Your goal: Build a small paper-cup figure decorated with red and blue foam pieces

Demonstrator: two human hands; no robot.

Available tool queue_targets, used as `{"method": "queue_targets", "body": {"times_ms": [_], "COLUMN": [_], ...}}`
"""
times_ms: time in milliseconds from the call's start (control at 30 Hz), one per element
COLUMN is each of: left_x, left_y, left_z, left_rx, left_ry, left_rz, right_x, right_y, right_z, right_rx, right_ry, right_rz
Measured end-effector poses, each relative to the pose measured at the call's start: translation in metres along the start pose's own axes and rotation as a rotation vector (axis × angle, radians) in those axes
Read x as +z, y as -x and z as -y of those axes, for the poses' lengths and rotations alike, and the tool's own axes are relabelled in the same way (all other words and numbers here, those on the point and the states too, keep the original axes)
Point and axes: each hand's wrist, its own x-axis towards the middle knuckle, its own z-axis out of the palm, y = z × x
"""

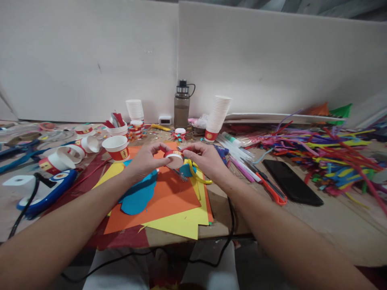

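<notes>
My left hand (147,160) and my right hand (205,158) pinch a small cut-down paper cup piece (174,158), white with a red band, from either side above the table. Both hands are closed on it with fingertips and thumbs. Beneath them lie sheets of orange paper (169,197), yellow paper (184,224) and a blue cut shape (137,196). Scissors with yellow handles (198,174) rest under my right hand.
Cut paper cups (117,147) and cup rings (60,159) lie at left, with a cup stack (218,117) and a grey bottle (182,104) at the back. A black phone (292,182), an orange cutter (272,191) and a heap of coloured pipe cleaners (329,159) fill the right.
</notes>
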Motion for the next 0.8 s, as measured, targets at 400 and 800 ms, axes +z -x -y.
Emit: {"method": "queue_targets", "body": {"times_ms": [400, 800], "left_x": [-0.0013, -0.0013], "left_y": [0.0012, 0.0020], "left_z": [-0.0051, -0.0079], "left_rx": [0.082, 0.072], "left_ry": [-0.231, -0.281], "left_rz": [0.029, 0.027], "right_x": [0.0012, 0.0015], "right_y": [0.0009, 0.0016], "right_z": [0.0030, 0.0061], "right_rx": [-0.020, -0.003], "right_ry": [0.042, 0.099], "right_rz": [0.007, 0.015]}}
